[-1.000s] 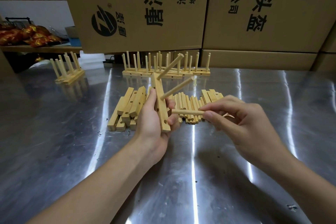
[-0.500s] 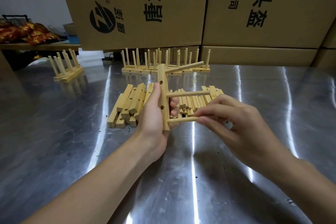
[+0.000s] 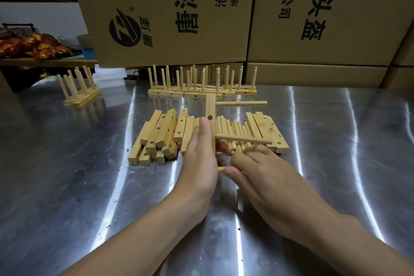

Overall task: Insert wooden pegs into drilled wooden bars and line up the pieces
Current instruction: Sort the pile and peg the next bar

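Head view: the left hand holds one drilled bar upright over the middle of the steel table, thumb laid along its near face and fingers curled round behind it. Two pegs are seated in this bar and stick out to the right, level with the table: an upper peg and a middle peg.

The right hand is just right of the bar's lower end. Its thumb and fingertips are pinched on a third peg, of which only a short tip shows. That peg's long axis runs left to right, parallel to the two seated ones, and its tip points left at the bar, very near it. The left hand hides the bar's lower part, so I cannot tell whether the tip has entered a hole. The coming move looks like a straight push to the left, done by the right hand.

Behind the hands lie a heap of bare bars on the left, roughly a dozen, a few more bars on the right, and loose pegs between them, too many to count. Farther back stand a row of finished pieces and a smaller set at far left.
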